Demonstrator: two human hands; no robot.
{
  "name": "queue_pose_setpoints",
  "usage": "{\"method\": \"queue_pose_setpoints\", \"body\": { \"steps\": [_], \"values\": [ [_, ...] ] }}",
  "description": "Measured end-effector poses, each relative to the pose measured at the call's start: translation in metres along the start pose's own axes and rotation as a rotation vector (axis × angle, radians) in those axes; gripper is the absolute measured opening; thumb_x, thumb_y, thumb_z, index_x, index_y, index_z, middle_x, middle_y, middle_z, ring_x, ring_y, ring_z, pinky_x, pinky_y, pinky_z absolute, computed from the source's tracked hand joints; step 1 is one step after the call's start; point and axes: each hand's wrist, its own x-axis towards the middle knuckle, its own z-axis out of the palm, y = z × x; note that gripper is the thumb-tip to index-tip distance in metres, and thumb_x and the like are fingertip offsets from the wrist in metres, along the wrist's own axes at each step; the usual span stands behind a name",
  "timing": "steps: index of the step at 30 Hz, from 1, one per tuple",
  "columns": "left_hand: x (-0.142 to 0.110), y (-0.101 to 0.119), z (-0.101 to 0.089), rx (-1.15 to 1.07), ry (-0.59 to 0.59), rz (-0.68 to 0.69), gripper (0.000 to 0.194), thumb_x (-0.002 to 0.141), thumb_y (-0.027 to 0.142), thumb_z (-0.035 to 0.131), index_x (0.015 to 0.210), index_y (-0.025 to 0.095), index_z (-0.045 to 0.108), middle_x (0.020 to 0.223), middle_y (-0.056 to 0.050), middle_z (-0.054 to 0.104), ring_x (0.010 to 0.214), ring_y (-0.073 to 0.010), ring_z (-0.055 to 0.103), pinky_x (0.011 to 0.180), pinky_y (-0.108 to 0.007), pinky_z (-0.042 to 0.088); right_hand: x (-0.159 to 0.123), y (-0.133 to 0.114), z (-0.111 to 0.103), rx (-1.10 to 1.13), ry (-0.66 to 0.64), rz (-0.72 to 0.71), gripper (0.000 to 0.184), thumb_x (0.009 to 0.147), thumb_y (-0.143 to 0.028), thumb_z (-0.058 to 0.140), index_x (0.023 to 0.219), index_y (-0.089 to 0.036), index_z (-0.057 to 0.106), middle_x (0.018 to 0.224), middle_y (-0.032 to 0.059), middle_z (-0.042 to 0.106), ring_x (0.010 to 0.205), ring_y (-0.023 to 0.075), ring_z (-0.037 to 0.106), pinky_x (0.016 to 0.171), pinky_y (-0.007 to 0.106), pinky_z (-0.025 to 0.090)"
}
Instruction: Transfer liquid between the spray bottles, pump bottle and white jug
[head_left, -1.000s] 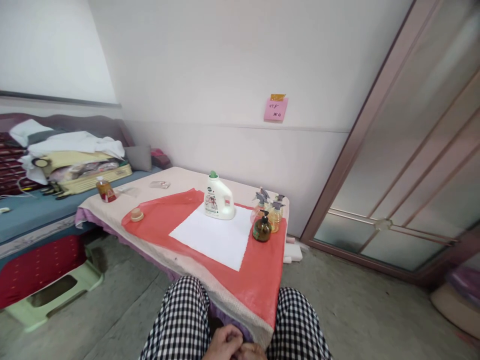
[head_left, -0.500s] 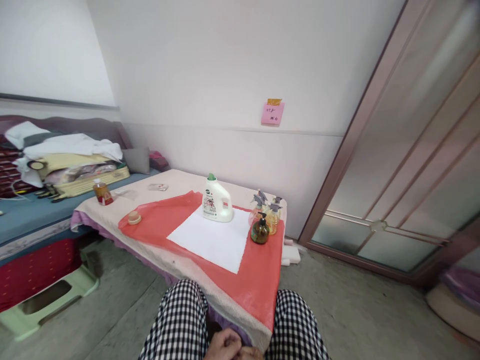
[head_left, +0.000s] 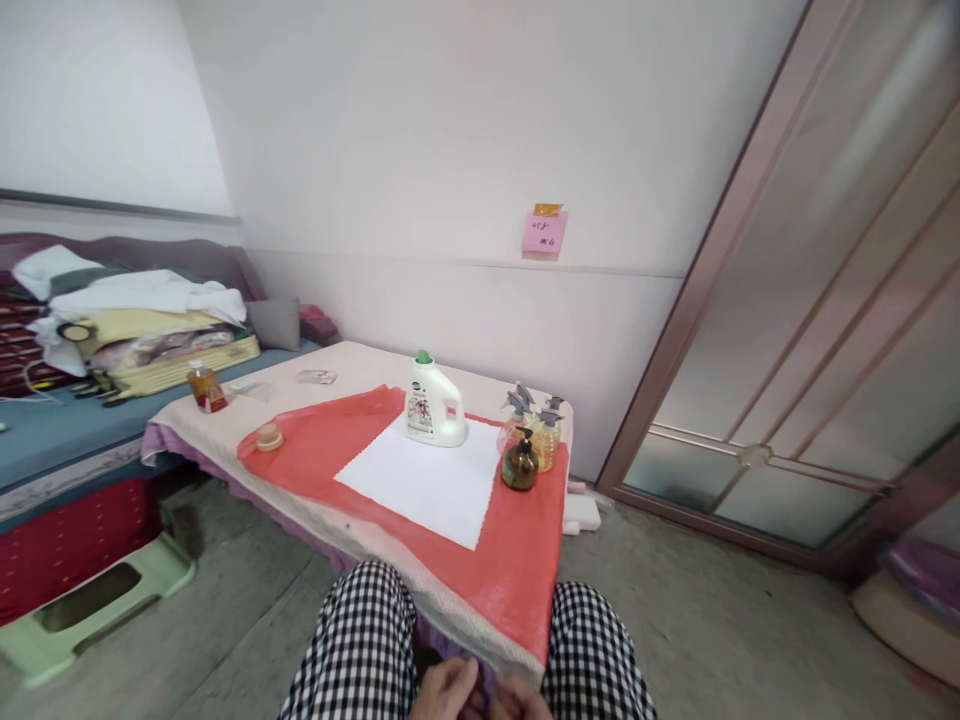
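My left hand (head_left: 445, 690) and my right hand (head_left: 519, 697) are low between my knees, just below the near corner of the cloth-covered table (head_left: 360, 525). Both have curled fingers, partly cut off by the lower edge of the view. Whatever is between the fingers, if anything, is hidden. Farther off, a white jug-shaped bottle (head_left: 433, 405) with a green cap stands upright on a white sheet (head_left: 427, 485). To its right stand a dark pump bottle (head_left: 520, 466) and several spray bottles (head_left: 547, 445) with grey heads.
A red plastic sheet (head_left: 510, 580) lies under the white sheet. On the left are a round brush-like object (head_left: 268, 437), an amber bottle (head_left: 205, 388) and a clear packet (head_left: 316, 377). A green stool (head_left: 112, 600) stands on the floor. A glass door (head_left: 780, 300) is at right.
My hands have moved slightly apart, the right one shifting right and showing more. Bottles and sheets stay in place.
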Motion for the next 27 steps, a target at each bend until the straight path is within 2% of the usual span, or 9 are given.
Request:
{"method": "queue_pose_setpoints", "body": {
  "steps": [2, 4, 5, 7, 9, 11, 17, 21, 27],
  "values": [
    [-0.002, 0.000, 0.003, -0.086, 0.002, -0.043, 0.075, 0.067, 0.087, 0.040, 0.081, 0.017, 0.063, 0.077, -0.007, 0.067, 0.066, -0.0195, 0.063, 0.057, -0.029, 0.043, 0.002, -0.018, 0.002, 0.155, -0.025, -0.031, 0.044, 0.087, -0.058, 0.056, 0.079, -0.015, 0.062, 0.064, -0.0042, 0.059, 0.049, 0.0076, 0.051, 0.050, 0.022, 0.046],
    [-0.004, 0.001, 0.005, -0.138, 0.009, -0.056, 0.075, 0.065, 0.087, 0.045, 0.083, 0.016, 0.063, 0.077, -0.006, 0.067, 0.065, -0.0174, 0.062, 0.057, -0.027, 0.042, 0.000, -0.042, 0.009, 0.296, -0.008, -0.099, 0.052, 0.080, -0.070, 0.054, 0.073, -0.020, 0.063, 0.063, -0.0046, 0.062, 0.053, 0.0075, 0.056, 0.054, 0.020, 0.047],
    [-0.004, 0.001, 0.006, -0.158, 0.015, -0.063, 0.076, 0.063, 0.087, 0.047, 0.083, 0.016, 0.063, 0.076, -0.006, 0.067, 0.064, -0.0164, 0.061, 0.057, -0.027, 0.042, -0.003, -0.056, 0.015, 0.350, 0.005, -0.125, 0.050, 0.082, -0.070, 0.052, 0.085, -0.022, 0.067, 0.083, -0.0015, 0.070, 0.073, 0.0096, 0.064, 0.069, 0.023, 0.051],
    [-0.004, 0.000, 0.008, -0.188, 0.039, -0.078, 0.077, 0.060, 0.088, 0.050, 0.082, 0.015, 0.063, 0.074, -0.005, 0.066, 0.061, -0.0148, 0.060, 0.056, -0.026, 0.041, -0.011, -0.084, 0.030, 0.416, 0.004, -0.170, 0.064, 0.080, -0.077, 0.046, 0.111, -0.025, 0.065, 0.126, 0.0047, 0.064, 0.117, 0.0169, 0.057, 0.096, 0.033, 0.046],
    [-0.005, -0.001, 0.008, -0.203, 0.058, -0.077, 0.076, 0.061, 0.086, 0.051, 0.082, 0.014, 0.063, 0.074, -0.005, 0.066, 0.061, -0.0141, 0.059, 0.055, -0.025, 0.040, -0.018, -0.107, 0.048, 0.492, -0.053, -0.231, 0.075, 0.080, -0.080, 0.039, 0.127, -0.024, 0.057, 0.148, 0.0043, 0.045, 0.137, 0.0190, 0.038, 0.110, 0.038, 0.033],
    [-0.005, -0.003, 0.008, -0.219, 0.062, -0.068, 0.075, 0.062, 0.084, 0.053, 0.084, 0.014, 0.064, 0.074, -0.006, 0.066, 0.062, -0.0139, 0.060, 0.056, -0.025, 0.040, -0.023, -0.120, 0.062, 0.538, -0.139, -0.279, 0.079, 0.082, -0.080, 0.033, 0.135, -0.024, 0.051, 0.155, 0.0019, 0.034, 0.143, 0.0171, 0.028, 0.115, 0.038, 0.025],
    [-0.007, -0.002, 0.006, -0.233, 0.073, -0.097, 0.075, 0.060, 0.084, 0.055, 0.083, 0.014, 0.065, 0.073, -0.005, 0.066, 0.061, -0.0134, 0.060, 0.056, -0.024, 0.040, -0.026, -0.120, 0.075, 0.583, -0.253, -0.318, 0.082, 0.085, -0.079, 0.028, 0.140, -0.020, 0.045, 0.157, 0.0021, 0.028, 0.145, 0.0159, 0.022, 0.118, 0.035, 0.017],
    [-0.005, -0.001, 0.006, -0.242, 0.049, -0.101, 0.075, 0.058, 0.084, 0.058, 0.084, 0.013, 0.065, 0.074, -0.005, 0.066, 0.061, -0.0129, 0.059, 0.056, -0.024, 0.040, -0.027, -0.119, 0.078, 0.542, -0.245, -0.313, 0.080, 0.084, -0.078, 0.034, 0.139, -0.021, 0.046, 0.156, 0.0021, 0.031, 0.145, 0.0161, 0.024, 0.118, 0.035, 0.018],
    [-0.006, -0.002, 0.006, -0.250, 0.061, -0.114, 0.076, 0.057, 0.083, 0.058, 0.084, 0.013, 0.066, 0.074, -0.006, 0.066, 0.062, -0.0139, 0.059, 0.057, -0.025, 0.041, -0.031, -0.119, 0.082, 0.544, -0.260, -0.307, 0.079, 0.087, -0.076, 0.025, 0.138, -0.020, 0.048, 0.154, 0.0024, 0.034, 0.144, 0.0162, 0.024, 0.119, 0.034, 0.017]
  ]
}}
